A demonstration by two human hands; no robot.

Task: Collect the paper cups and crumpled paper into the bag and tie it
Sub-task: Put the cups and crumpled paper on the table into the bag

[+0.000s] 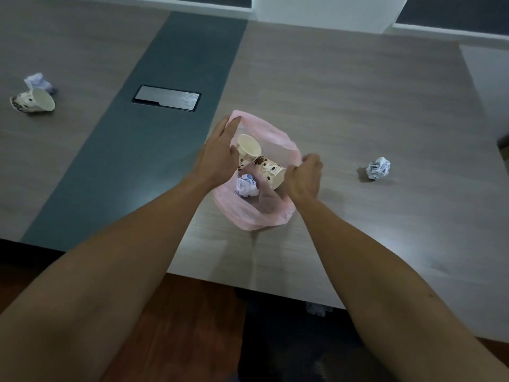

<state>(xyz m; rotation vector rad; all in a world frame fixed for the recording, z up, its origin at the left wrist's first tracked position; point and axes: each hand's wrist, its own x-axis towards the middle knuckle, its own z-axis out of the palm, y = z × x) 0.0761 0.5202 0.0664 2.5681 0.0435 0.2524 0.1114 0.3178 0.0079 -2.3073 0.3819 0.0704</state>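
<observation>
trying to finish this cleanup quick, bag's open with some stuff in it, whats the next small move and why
Probably release the right hand from the pink bag rim and reach for the crumpled paper lying just to its right: it is the nearest loose piece. The left hand can hold the bag open. A cup and another paper ball remain far left.

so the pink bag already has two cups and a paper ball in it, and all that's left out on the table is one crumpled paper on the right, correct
Not quite. The head view shows the pink bag holding two paper cups and a paper ball, and the crumpled paper on the right, but a third cup and another crumpled paper also lie at the table's far left.
</observation>
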